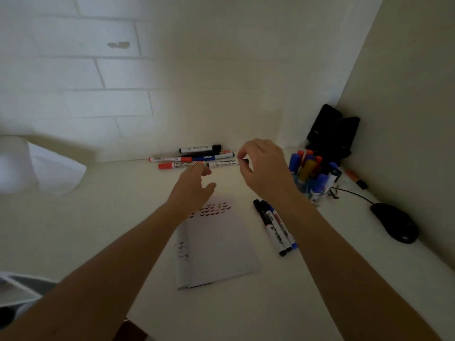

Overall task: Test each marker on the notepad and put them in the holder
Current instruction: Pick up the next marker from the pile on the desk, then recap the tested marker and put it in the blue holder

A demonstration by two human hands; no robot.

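Observation:
A white notepad [216,242] with rows of small test marks lies on the white desk [98,230]. Several markers lie along the wall: a black one [199,149], a blue one [213,157], two red ones [170,159] [181,165] and a white marker with a black cap [222,164]. My right hand [263,168] pinches the black cap end of that marker between thumb and forefinger. My left hand [192,185] hovers with its fingers spread just in front of the nearer red marker. A clear holder [312,178] full of markers stands to the right. Three more markers [275,227] lie beside the notepad.
A black mouse [396,222] with its cable sits at the right. A black object [332,129] stands in the corner behind the holder, and an orange marker [355,179] lies beside it. A white roll [37,166] is at the left.

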